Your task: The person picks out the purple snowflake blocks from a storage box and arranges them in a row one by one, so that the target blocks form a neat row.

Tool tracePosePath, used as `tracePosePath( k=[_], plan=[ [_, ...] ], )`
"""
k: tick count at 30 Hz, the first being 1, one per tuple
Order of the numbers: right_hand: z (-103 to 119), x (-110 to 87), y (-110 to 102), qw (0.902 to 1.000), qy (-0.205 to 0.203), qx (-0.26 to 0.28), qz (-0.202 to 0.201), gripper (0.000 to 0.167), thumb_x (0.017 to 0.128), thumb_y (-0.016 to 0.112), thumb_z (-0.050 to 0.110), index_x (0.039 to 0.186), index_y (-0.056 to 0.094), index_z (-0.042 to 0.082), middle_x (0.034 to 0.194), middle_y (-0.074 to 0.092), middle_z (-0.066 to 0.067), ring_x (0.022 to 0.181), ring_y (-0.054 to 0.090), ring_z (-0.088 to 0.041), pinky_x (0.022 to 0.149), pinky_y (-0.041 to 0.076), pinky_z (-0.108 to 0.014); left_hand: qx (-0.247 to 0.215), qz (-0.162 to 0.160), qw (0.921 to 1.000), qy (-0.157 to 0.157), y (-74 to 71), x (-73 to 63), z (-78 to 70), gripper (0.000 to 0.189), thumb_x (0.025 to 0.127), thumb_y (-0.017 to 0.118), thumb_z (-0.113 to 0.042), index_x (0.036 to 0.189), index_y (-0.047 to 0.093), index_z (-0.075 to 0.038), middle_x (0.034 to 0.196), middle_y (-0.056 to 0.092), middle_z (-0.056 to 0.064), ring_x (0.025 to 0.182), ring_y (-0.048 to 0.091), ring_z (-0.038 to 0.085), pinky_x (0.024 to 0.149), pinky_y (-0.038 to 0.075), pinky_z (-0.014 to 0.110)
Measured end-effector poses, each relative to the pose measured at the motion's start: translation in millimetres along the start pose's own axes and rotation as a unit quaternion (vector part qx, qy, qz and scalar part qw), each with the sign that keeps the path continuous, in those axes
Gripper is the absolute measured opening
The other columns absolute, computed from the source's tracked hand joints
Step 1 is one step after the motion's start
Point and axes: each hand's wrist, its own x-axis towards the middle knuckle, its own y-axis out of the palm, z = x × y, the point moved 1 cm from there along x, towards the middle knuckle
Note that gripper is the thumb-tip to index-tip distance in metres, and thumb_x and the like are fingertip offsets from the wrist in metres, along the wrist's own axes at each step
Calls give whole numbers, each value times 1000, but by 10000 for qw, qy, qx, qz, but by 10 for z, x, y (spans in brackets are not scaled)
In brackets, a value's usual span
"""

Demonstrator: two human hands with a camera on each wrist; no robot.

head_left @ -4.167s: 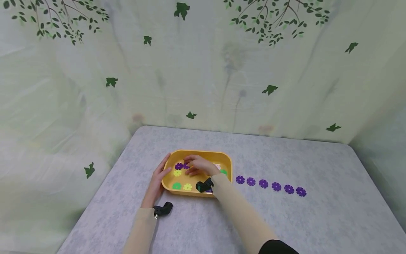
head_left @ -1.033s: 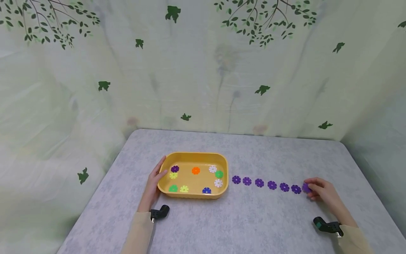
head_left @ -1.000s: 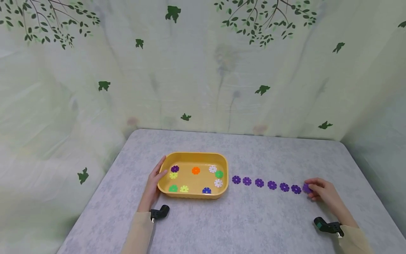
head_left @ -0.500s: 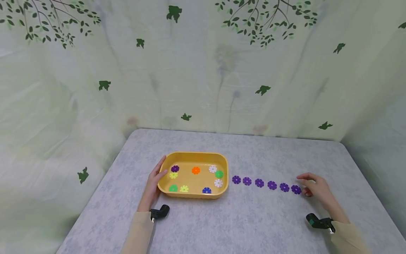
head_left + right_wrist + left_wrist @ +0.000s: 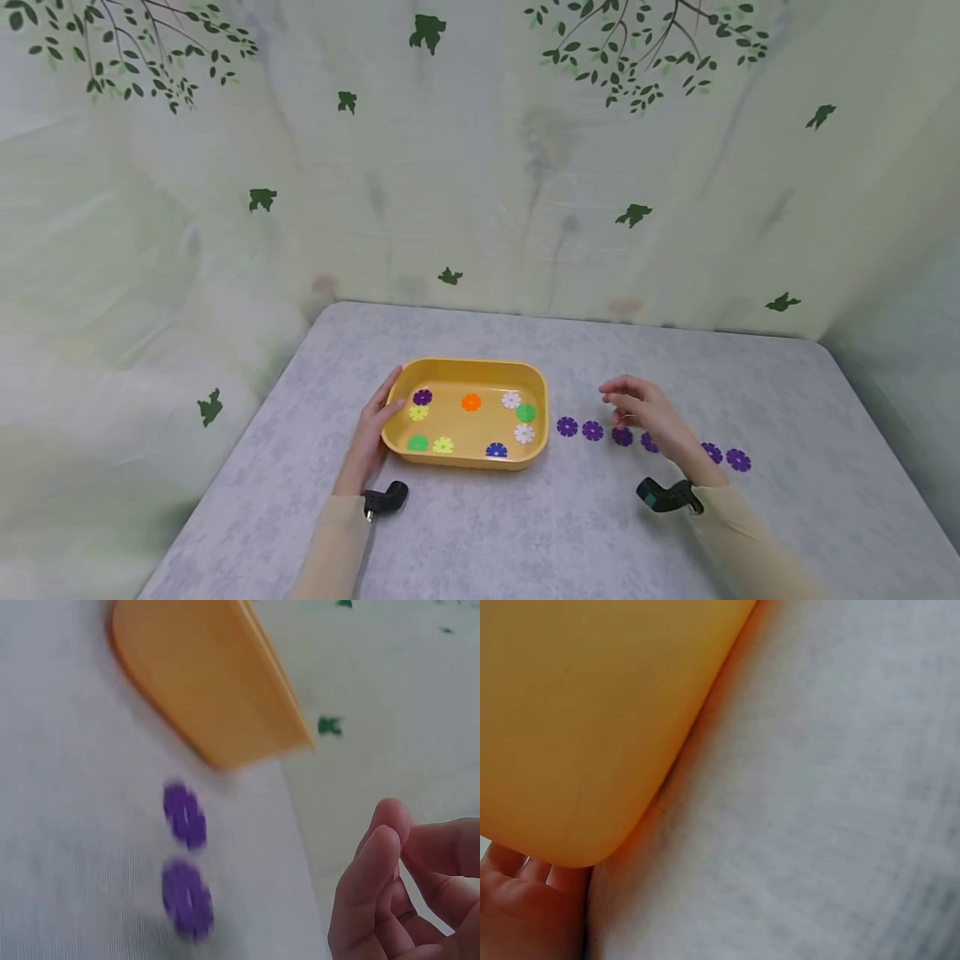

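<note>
My left hand (image 5: 367,433) grips the left end of the yellow tray (image 5: 467,458), thumb over the rim and fingers along the outside wall. In the left wrist view, part of that hand (image 5: 532,907) shows below the tray's corner (image 5: 592,750). Inside lie a purple flower-shaped disc (image 5: 422,397) and others in several colours. To the tray's right, a row of purple flower-shaped discs (image 5: 592,431) runs along the table, partly hidden by my right hand (image 5: 652,417). That hand hovers over the row, fingers loosely bent, nothing in its grasp. A purple disc (image 5: 738,460) ends the row.
The tray also holds an orange disc (image 5: 471,402), a blue disc (image 5: 497,450), and green, yellow and white ones. A grey mottled table (image 5: 480,533) lies beneath everything. Behind it hangs a pale backdrop (image 5: 487,183) with leaf patterns.
My right hand took a purple disc from the tray, set it at the row's right end and let go. It has since moved left towards the tray. My left hand keeps its grip.
</note>
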Motion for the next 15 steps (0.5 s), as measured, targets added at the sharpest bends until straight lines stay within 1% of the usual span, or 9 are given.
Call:
tracePosePath(
  k=[4, 7, 11, 15],
  plan=[
    [115, 135, 345, 9989, -23, 313, 354, 32, 100, 49, 14, 121, 50, -11, 108, 54, -29, 70, 56, -19, 68, 54, -30, 109, -36, 9999, -9, 1, -9, -11, 54, 100, 50, -13, 150, 34, -20, 154, 27, -9, 140, 19, 6, 113, 21, 28],
    [219, 233, 594, 9966, -75, 493, 664, 32, 99, 49, 13, 120, 50, -11, 111, 54, -30, 70, 56, -19, 68, 54, -31, 153, -40, 9999, -2, 6, -15, -20, 53, 100, 50, -14, 150, 34, -21, 154, 27, -9, 140, 19, 6, 113, 21, 29],
    [369, 366, 910, 9922, -78, 565, 1107, 32, 98, 51, 13, 121, 52, -9, 113, 55, -29, 71, 57, -18, 68, 54, -29, 174, -60, 9998, -6, 11, -18, -30, 54, 100, 50, -13, 150, 34, -20, 154, 27, -9, 140, 19, 6, 113, 20, 29],
    [502, 474, 1193, 9880, -25, 571, 1432, 33, 98, 53, 14, 123, 53, -9, 112, 57, -25, 72, 57, -20, 68, 54, -27, 191, -59, 9998, -44, 7, -20, -33, 54, 100, 50, -13, 150, 34, -20, 155, 27, -9, 141, 18, 6, 114, 19, 30]
  ],
)
